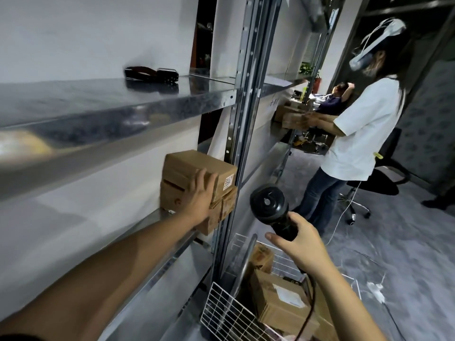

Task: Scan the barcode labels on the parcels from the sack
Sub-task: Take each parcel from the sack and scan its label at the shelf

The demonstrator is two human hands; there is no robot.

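Cardboard parcels (197, 173) lie stacked under the flat left hand (200, 193), seemingly done; the right hand (299, 244) grips the scanner (270, 205), with unscanned boxes (278, 299) waiting below it.

There is a single view, from a wide-angle camera on the person's head, looking forward and down along the arms and tilted, so the shelf rack (128, 107) slants across the left side and its upright (242, 99) leans. It sits close to the rack: the left hand (197, 195) and right hand (301, 242) fill the lower middle, the nearest shelf edge blurs at the left border, and the wire cart (229, 313) lies right below. To the right it faces down the aisle to a second person (357, 134) standing farther off on the floor (394, 230).
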